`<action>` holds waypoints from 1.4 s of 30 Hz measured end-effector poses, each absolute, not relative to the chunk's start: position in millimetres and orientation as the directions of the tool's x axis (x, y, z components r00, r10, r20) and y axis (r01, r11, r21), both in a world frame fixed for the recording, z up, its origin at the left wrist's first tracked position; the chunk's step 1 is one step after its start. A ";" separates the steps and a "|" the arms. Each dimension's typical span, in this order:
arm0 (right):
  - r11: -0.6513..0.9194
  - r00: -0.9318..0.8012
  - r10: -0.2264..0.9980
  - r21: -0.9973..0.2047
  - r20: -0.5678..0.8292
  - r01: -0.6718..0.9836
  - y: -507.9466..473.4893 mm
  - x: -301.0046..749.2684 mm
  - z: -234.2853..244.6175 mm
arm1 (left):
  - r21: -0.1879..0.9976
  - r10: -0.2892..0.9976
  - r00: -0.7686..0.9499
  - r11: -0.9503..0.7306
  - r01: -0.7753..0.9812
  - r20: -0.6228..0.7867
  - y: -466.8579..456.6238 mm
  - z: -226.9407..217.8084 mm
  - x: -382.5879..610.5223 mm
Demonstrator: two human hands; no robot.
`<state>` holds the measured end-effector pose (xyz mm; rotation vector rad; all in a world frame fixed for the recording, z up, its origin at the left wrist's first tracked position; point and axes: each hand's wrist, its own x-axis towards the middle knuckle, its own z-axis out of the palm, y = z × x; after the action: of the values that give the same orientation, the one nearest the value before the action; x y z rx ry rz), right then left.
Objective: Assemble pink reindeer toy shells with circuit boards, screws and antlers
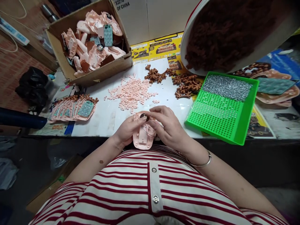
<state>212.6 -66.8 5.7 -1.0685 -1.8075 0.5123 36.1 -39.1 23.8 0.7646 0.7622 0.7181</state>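
Observation:
A pink plastic toy shell (143, 137) is held in front of my body, its hollow inside facing up. My left hand (127, 128) grips its left edge, with the thumb at a small round black speaker (144, 117) near the shell's top. Thin wires run from the speaker across the shell. At the upper right of the shell is my right hand (167, 125), thumb and forefinger bent close together beside the speaker; whether something small sits between them I cannot make out. Just beyond the hands lies a loose pile of small pink plastic rings (132, 93).
Brown antler-shaped pieces (187, 82) lie behind the rings. On the right stands a green perforated tray (217, 109) with silvery screws (227, 87). A tilted tub (187, 59) holds more brown pieces. Left are a cardboard box (98, 76) of pink parts and a row of assembled shells (72, 109).

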 end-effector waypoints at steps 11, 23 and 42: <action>0.029 -0.345 0.939 -0.999 0.016 0.031 -78.9 237.8 -40.5 | 0.856 0.932 0.210 0.356 -0.375 -0.296 -21.1 34.5 18.1; 0.248 -0.236 0.938 -0.967 0.253 -0.052 -68.5 236.3 28.5 | 0.819 0.808 0.455 0.518 -0.248 -0.374 -29.0 -1.7 18.0; 0.043 0.039 0.998 -0.999 0.042 -0.025 -45.2 194.0 22.8 | 0.949 0.888 0.382 0.306 -0.074 -0.257 -39.4 -3.3 32.6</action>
<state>194.0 -45.2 22.8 -1.1771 -1.1815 1.1620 32.6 -39.4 -3.3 1.0594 0.9654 0.7877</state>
